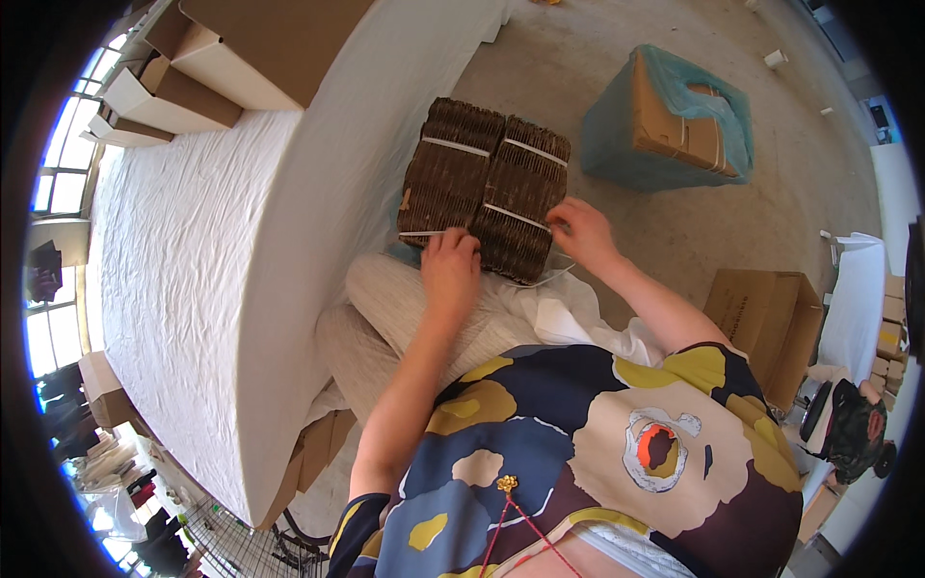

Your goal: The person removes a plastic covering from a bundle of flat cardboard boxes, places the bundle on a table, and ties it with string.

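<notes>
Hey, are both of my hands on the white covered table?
No, the left hand and right hand are both at the brown strapped bundles, right of the white covered table.

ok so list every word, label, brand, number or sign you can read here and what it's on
No text can be read clearly.
Cardboard box at right: dark print, too small and blurred to read.
Brown bundles: no lettering seen.
Shirt: coloured shapes, no words seen.

A head-worn fisheye looks down, close above the brown stack [503,188].
</notes>
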`<state>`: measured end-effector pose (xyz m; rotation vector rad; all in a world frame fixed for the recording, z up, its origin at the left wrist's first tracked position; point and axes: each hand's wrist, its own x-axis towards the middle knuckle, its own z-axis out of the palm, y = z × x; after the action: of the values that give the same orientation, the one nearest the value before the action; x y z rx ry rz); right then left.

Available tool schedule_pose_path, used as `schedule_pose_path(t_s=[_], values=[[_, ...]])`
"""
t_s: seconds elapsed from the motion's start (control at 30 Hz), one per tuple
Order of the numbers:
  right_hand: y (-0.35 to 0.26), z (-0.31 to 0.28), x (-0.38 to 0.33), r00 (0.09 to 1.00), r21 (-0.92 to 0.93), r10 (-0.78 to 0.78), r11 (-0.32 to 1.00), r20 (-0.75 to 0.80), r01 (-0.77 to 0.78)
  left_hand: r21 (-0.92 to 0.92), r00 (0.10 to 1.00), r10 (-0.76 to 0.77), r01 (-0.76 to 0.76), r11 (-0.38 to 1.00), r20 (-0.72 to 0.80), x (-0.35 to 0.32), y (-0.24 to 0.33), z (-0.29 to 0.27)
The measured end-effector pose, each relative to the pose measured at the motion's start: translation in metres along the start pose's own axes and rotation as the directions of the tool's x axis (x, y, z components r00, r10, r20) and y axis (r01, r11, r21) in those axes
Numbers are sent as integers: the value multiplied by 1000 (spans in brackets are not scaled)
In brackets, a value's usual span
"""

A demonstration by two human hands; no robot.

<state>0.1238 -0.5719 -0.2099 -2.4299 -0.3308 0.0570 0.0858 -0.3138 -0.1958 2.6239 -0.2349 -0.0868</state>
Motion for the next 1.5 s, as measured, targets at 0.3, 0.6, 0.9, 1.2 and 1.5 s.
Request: schedule_pose_path(t_s=[0.3, 0.6, 0.9, 1.2, 1.5], values=[[-40, 29, 36, 983, -462, -72, 875, 167, 142, 124, 999, 17, -13, 992, -31, 9, -19, 7], [-46, 38, 51, 969, -504, -49, 847, 241, 168, 117, 999, 16, -13, 993, -29, 9, -20, 8], [-41, 36, 58, 967, -385, -83, 907, 239, 173, 113, 998, 23, -16, 993, -63, 9, -20, 9], [-32, 31, 74, 913, -126, 116, 989, 392, -71, 136, 997, 4, 6, 991, -72, 12, -19, 9], [-31, 34, 81, 905, -88, 235, 972, 355, -218, 139, 997, -5, 16, 990, -79, 12, -24, 13]])
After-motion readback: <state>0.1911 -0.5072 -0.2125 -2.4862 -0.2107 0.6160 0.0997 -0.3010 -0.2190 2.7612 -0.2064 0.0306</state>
